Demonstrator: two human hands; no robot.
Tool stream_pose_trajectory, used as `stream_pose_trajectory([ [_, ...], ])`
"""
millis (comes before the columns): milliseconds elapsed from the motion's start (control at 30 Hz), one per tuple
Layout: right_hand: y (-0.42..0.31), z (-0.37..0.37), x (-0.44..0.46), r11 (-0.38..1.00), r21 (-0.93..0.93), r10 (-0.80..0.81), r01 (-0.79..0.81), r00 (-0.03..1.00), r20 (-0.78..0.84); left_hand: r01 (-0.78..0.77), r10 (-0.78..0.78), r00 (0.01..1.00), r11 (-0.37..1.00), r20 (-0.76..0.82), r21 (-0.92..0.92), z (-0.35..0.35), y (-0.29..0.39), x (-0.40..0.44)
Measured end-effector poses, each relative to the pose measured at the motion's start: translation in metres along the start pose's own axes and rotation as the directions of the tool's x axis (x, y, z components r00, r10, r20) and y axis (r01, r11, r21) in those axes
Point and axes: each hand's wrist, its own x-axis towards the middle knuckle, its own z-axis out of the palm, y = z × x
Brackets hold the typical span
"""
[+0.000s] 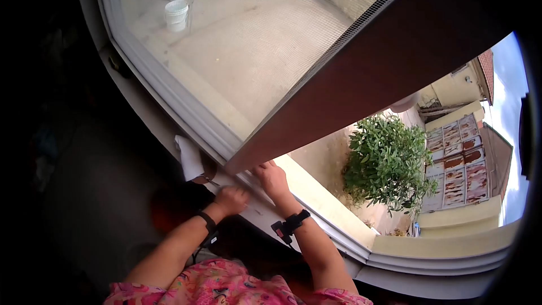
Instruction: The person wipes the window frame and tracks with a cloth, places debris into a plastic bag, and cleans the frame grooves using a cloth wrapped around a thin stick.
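Note:
My left hand (232, 200) is closed over the inner edge of the window sill (261, 206), with a thin dark tool (210, 181) sticking out from its fingers toward the upper left. Just right of it, my right hand (271, 177) rests at the window track, by the lower end of the brown sash frame (316, 99). Its fingers curl down against the track, and their tips are hidden. A white roll (189, 159) lies on the sill left of my hands. Both wrists wear black bands.
A mesh screen (316, 28) covers the upper pane. Outside are two white buckets (176, 16), a green bush (389, 164), and a rusty white gate (460, 164). The white window frame (169, 101) curves along the left. Below the sill it is dark.

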Motion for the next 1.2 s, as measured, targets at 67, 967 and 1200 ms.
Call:
stream_pose_trajectory([
  [67,0.001,-0.006,-0.001,1.0,0.024,0.012,-0.013,0.998,0.065,0.015,-0.015,1.0,1.0,0.003,-0.023,0.001,0.001,0.002],
  [967,-0.005,0.0,-0.001,0.97,0.2,0.105,-0.134,0.983,0.15,0.005,-0.006,1.0,0.999,-0.015,-0.042,0.002,-0.001,0.0],
  [1200,0.017,-0.04,-0.08,0.979,0.092,0.163,-0.183,0.968,0.19,-0.03,0.033,0.999,0.995,0.032,-0.096,-0.003,-0.002,0.003],
])
